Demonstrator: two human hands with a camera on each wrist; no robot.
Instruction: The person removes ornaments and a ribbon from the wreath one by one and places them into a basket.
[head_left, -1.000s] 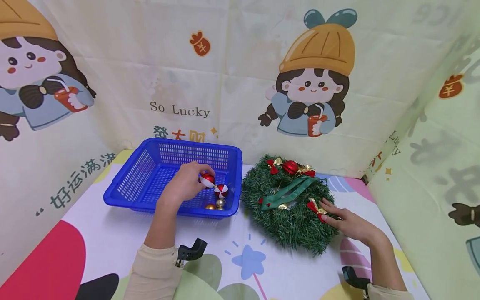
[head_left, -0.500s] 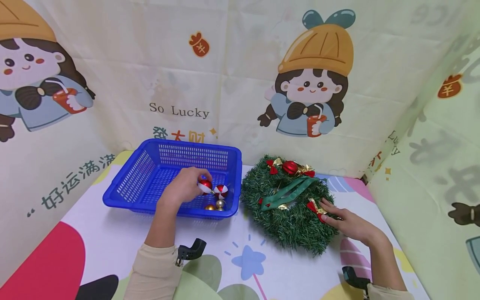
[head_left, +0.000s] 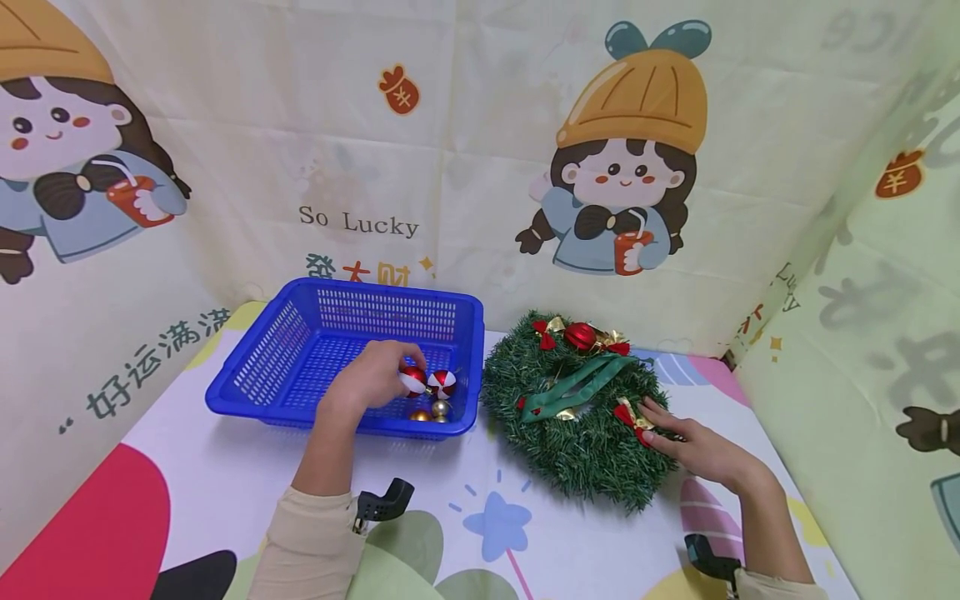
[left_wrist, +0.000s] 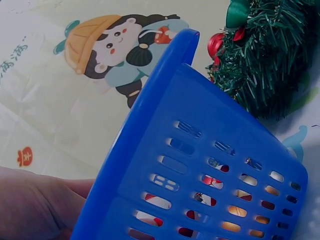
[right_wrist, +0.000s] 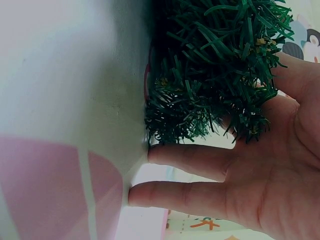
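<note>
My left hand [head_left: 371, 379] reaches into a blue plastic basket [head_left: 258, 410] with its fingers curled round a red-and-white Christmas ball [head_left: 412, 382]. Beside that ball lies another red-and-white ball [head_left: 442, 383], with a gold ball [head_left: 421, 415] and a silvery ball [head_left: 440, 408] just below. The basket wall [left_wrist: 165, 100] hides much of the left hand in the left wrist view. A green Christmas wreath [head_left: 592, 458] lies to the right, and my right hand [head_left: 701, 446] rests on its right side near a red-and-gold bow [head_left: 634, 418]. In the right wrist view, two straight fingers [right_wrist: 185, 192] touch the table.
On the wreath sit a red ball [head_left: 581, 335], more bows along the top and a loose green ribbon [head_left: 577, 387]. A printed cloth covers the table [head_left: 420, 475]. Cloth walls [head_left: 480, 125] with cartoon prints stand behind and at the sides.
My left hand has lowered slightly with the red-and-white ball inside the basket, bringing it close to the other one. The right hand and the wreath have stayed still.
</note>
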